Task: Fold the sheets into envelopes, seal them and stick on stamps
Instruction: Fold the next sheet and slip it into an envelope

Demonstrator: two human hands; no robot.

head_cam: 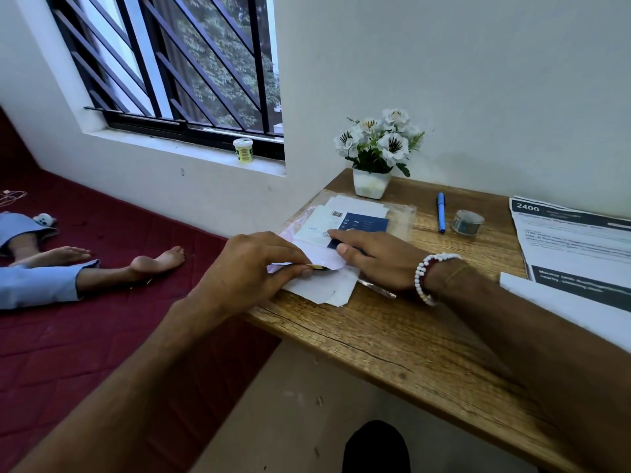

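Observation:
A white folded sheet (319, 288) lies at the near left corner of the wooden table (392, 339). My left hand (252, 268) pinches a small dark and yellow piece (319, 266), perhaps a stamp, just above the sheet. My right hand (372, 259) lies with straight fingers on the papers, pressing them down; its wrist wears a white bead bracelet. Under my fingers is a white and dark blue printed card (351, 223) on a clear plastic sleeve (399, 220).
A blue pen (441, 213) and a roll of tape (467, 222) lie further back. A pot of white flowers (374, 155) stands at the far corner. Printed sheets (573, 244) cover the right side. A person's bare feet (102, 261) rest on the red mat at left.

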